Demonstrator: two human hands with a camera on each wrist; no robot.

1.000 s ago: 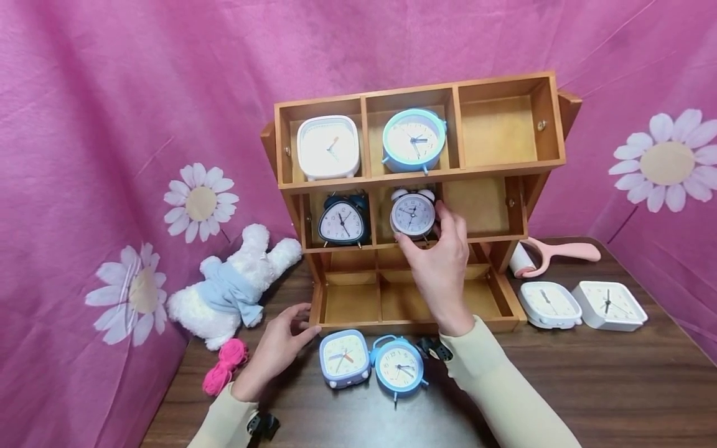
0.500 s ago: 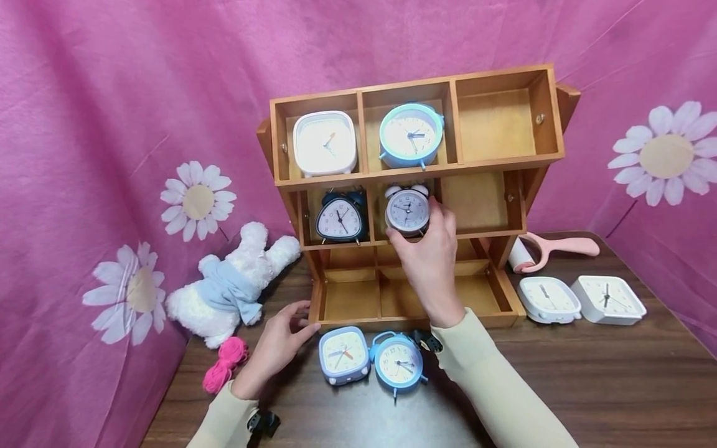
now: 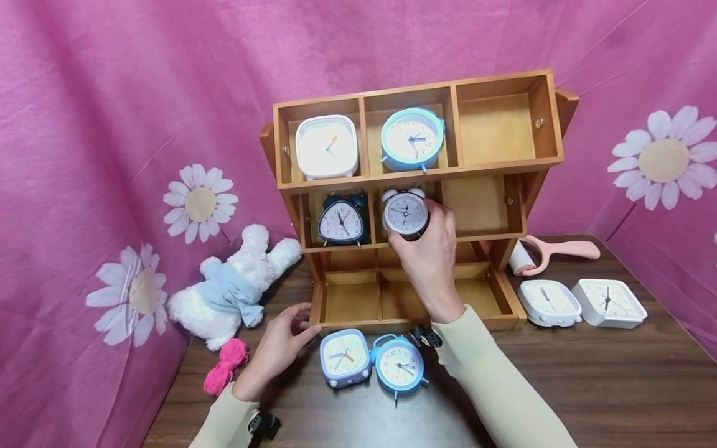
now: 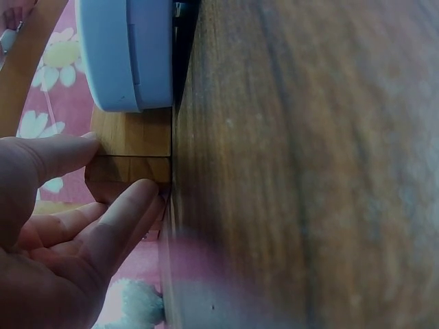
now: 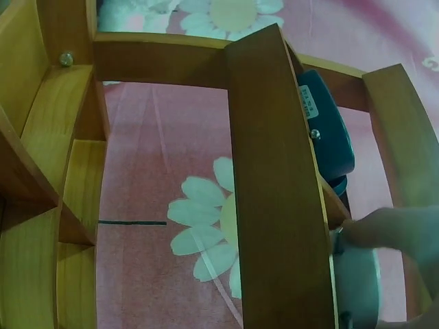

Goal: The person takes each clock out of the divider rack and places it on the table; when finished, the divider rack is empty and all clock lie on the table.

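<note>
In the head view my right hand (image 3: 431, 261) grips a round twin-bell alarm clock (image 3: 406, 213) with white bells, at the middle compartment of the middle row of a wooden shelf (image 3: 411, 325). My thumb is at its lower left, my fingers on its right side. In the right wrist view this clock (image 5: 358, 284) shows from the side, partly hidden by a plank. My left hand (image 3: 278, 345) holds the shelf's lower left front corner, thumb in front and fingers at the side. In the left wrist view the thumb and fingers lie around that wooden corner (image 4: 130, 168).
A dark triangular clock (image 3: 342, 221) sits left of the gripped one. Above stand a white clock (image 3: 327, 147) and a blue clock (image 3: 412, 138). A purple-blue clock (image 3: 344, 358), a blue bell clock (image 3: 399, 366), two white clocks (image 3: 609, 303), a lint roller (image 3: 554, 252) and a plush toy (image 3: 232, 286) lie around.
My right hand has moved slightly left with the twin-bell clock, bringing it closer to the compartment's left divider. My left hand stays at the shelf's corner.
</note>
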